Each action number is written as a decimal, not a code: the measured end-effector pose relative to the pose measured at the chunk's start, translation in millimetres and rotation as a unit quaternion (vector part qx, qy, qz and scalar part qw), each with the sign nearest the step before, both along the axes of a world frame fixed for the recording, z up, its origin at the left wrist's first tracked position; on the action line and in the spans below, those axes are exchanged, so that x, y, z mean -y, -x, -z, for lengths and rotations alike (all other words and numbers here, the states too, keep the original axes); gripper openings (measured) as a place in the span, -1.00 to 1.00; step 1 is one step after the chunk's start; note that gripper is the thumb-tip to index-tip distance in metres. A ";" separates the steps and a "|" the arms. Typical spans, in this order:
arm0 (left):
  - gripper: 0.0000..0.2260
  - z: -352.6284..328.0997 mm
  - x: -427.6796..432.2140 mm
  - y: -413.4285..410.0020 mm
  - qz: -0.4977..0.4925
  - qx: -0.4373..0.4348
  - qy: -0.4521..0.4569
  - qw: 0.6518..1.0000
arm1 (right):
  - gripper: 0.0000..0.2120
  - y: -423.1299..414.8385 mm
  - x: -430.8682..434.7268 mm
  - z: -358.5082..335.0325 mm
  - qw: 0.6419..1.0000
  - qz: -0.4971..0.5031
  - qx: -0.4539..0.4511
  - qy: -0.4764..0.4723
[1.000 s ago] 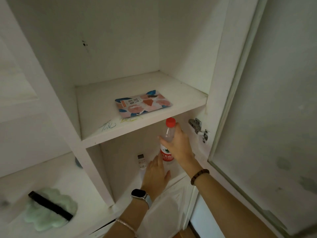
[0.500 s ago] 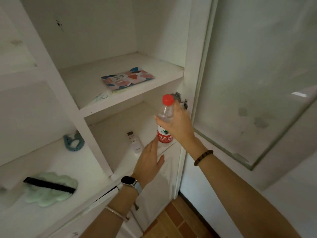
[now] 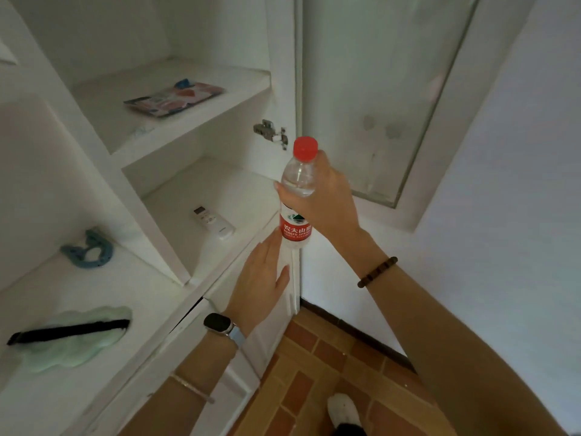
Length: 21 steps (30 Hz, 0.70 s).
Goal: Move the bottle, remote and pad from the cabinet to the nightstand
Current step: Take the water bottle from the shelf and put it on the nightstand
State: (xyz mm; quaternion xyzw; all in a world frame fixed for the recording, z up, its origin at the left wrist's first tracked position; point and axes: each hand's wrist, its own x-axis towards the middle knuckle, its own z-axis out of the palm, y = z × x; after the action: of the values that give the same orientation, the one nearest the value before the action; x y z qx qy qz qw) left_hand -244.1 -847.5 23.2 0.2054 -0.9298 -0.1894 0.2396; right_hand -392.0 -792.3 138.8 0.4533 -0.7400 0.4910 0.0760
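My right hand (image 3: 323, 199) grips a clear water bottle (image 3: 297, 196) with a red cap and red label, upright, in front of the cabinet's right edge. My left hand (image 3: 262, 278) is flat and open just below the bottle, fingertips near its base, over the lower shelf's front edge. A white remote (image 3: 213, 222) lies on the lower shelf (image 3: 188, 247). A colourful pad (image 3: 174, 98) lies flat on the upper shelf (image 3: 151, 133).
The cabinet door (image 3: 393, 99) stands open to the right, with a metal hinge (image 3: 270, 133) on the frame. On a white surface to the left lie a blue clip (image 3: 89, 250) and a green cloud-shaped item with a black strap (image 3: 69, 336). Tiled floor (image 3: 320, 372) below.
My right hand has drawn the bottle out of the lower shelf, toward me and to the right. My left hand has pulled back from the shelf to its front edge. The view has swung right.
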 end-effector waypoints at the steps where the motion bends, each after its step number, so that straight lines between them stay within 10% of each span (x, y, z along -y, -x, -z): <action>1: -0.47 3.3 -7.1 0.4 0.010 0.004 0.003 1.000 | -0.45 -1.8 -11.8 2.9 1.000 0.015 0.004 -0.007; 21: -0.47 12.8 -277.4 24.6 0.385 0.087 -0.035 0.918 | -0.48 -66.9 -369.3 23.3 0.924 0.377 0.052 -0.029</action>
State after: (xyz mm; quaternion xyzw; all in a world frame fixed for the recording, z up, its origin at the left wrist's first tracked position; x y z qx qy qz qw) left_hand -268.8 -570.2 10.3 -0.1446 -0.9469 -0.2811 0.0593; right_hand -325.1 -423.0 115.6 0.1172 -0.8731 0.4271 0.2040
